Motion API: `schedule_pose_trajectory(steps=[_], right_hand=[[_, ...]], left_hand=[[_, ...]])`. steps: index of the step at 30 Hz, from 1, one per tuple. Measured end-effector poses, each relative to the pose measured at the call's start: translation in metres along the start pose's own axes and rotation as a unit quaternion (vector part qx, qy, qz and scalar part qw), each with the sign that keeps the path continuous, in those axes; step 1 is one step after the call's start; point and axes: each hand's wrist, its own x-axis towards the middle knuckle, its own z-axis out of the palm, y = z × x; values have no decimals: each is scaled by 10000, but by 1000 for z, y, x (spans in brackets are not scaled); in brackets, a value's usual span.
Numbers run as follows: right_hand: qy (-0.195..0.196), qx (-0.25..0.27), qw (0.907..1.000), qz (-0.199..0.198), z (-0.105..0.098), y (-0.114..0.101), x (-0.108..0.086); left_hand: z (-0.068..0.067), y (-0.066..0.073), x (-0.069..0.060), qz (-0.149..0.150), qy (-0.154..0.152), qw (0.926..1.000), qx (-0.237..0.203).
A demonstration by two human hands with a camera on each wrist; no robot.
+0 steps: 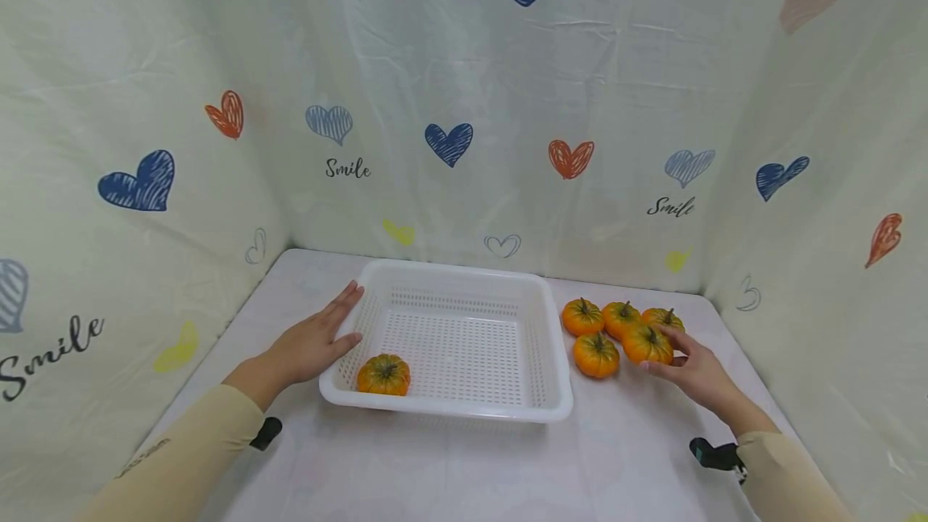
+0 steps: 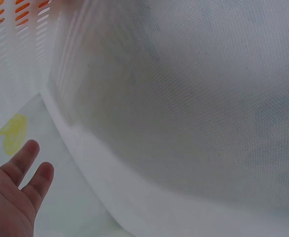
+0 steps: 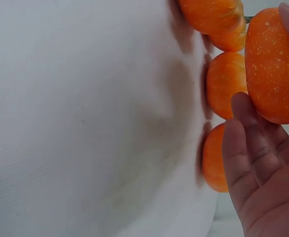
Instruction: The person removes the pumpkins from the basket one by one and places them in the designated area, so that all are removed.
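A white plastic basket (image 1: pixel 449 415) with slotted walls stands on the table, with one small orange pumpkin (image 1: pixel 383 375) inside its near left corner. My left hand (image 1: pixel 308 347) rests against the basket's left rim, fingers straight; in the left wrist view two of its fingers (image 2: pixel 30 182) stretch out beside the basket wall. To the right of the basket, my right hand (image 1: pixel 694 369) holds a small pumpkin (image 1: pixel 645 345) between thumb and fingers. The right wrist view shows this held pumpkin (image 3: pixel 272 69) raised off the table, near several others.
Beside the basket's right wall sit more pumpkins, among them one at the front (image 1: pixel 596 355) and one at the back left (image 1: pixel 582 316). The white table (image 1: pixel 464 474) is bordered by a heart-printed curtain (image 1: pixel 464 87) at the back and both sides.
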Motion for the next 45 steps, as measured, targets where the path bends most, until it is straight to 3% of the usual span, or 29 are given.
schedule_pose_trajectory(steps=[14, 26, 45], right_hand=[[-102, -75, 9998, 163, 6, 10, 1], [-85, -436, 9985, 327, 13, 24, 7], [-232, -434, 9980, 393, 16, 33, 13]], left_hand=[[0, 0, 0, -74, -22, 9999, 93], [1, 0, 0, -77, -37, 10000, 38], [1, 0, 1, -92, -71, 9999, 20]])
